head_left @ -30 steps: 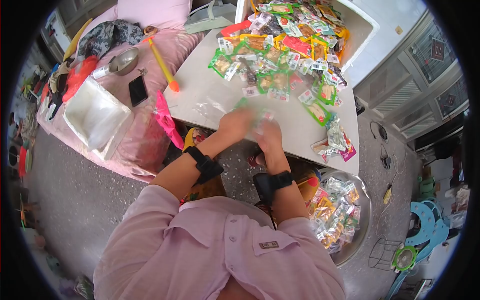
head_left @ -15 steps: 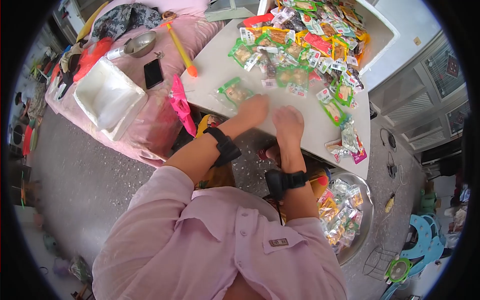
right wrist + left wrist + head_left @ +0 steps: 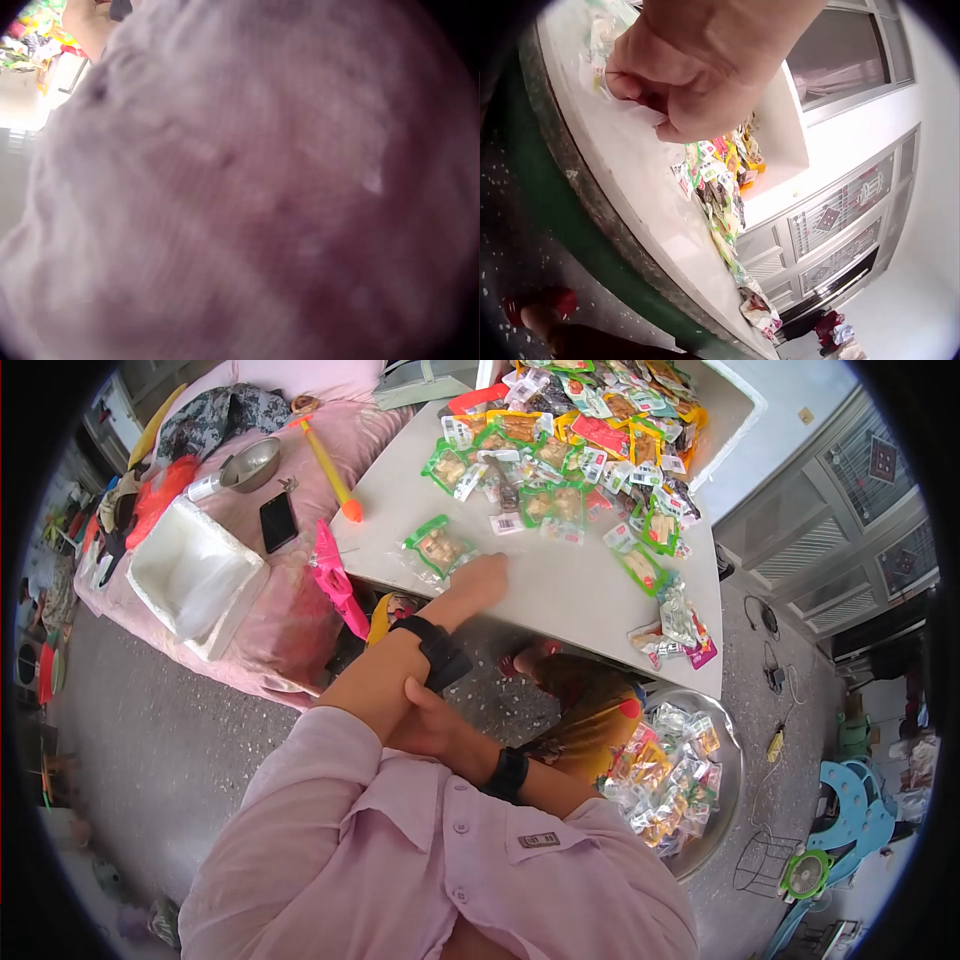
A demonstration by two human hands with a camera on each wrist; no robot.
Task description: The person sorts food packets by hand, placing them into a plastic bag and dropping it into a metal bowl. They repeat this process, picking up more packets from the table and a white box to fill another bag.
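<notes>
My left hand (image 3: 482,582) is over the table's near edge, fingers curled. In the left wrist view its thumb and fingers pinch a thin whitish plastic film (image 3: 641,114). Just left of that hand lies a green-edged food packet (image 3: 440,547) with clear plastic around it. My right hand (image 3: 432,722) is drawn back to the body and touches the left forearm (image 3: 375,678), its thumb against the near side. The forearm hides its fingers, so I cannot tell whether they curl round it. Blurred shirt cloth (image 3: 247,195) fills most of the right wrist view.
Many food packets (image 3: 560,450) are heaped at the table's back, spilling from a white foam box (image 3: 740,420). Several more lie at the right edge. A metal basin (image 3: 735,760) of packets stands below right. Left is a bed with an empty foam box (image 3: 190,585) and a phone (image 3: 279,522).
The hands were together over a packet; it then came to lie on the table at left. My right hand has since moved from the table edge back to the left forearm.
</notes>
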